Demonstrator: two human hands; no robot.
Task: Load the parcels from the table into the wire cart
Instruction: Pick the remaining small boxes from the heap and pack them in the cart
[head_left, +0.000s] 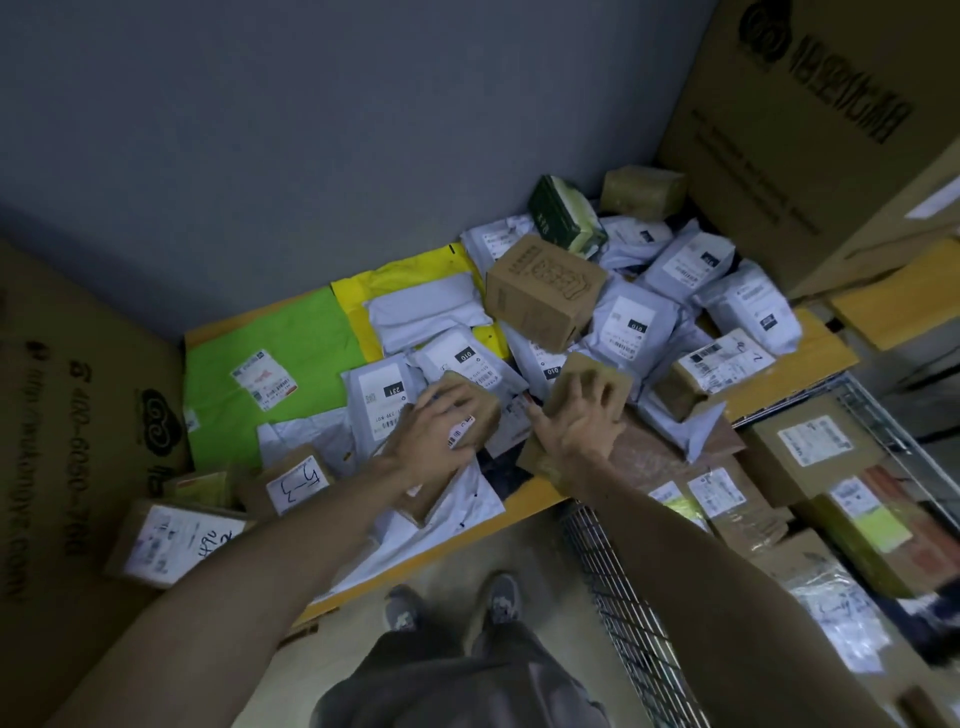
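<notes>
A heap of parcels covers the yellow table (530, 496): white mailer bags, a green bag (249, 364), brown boxes. My left hand (441, 431) grips a flat brown box (480, 415) near the table's front. Just to its right, my right hand (582, 421) grips another brown box (602, 382), fingers curled over its top. The wire cart (618, 582) stands at the lower right, beside the table, holding several labelled cardboard boxes (810, 447).
A big cardboard carton (810, 130) stands at the back right and another (67, 441) at the left. A brown box (545, 291) and a green box (566, 215) top the heap. Small boxes (176, 540) sit at the table's left front. My feet (452, 603) are below.
</notes>
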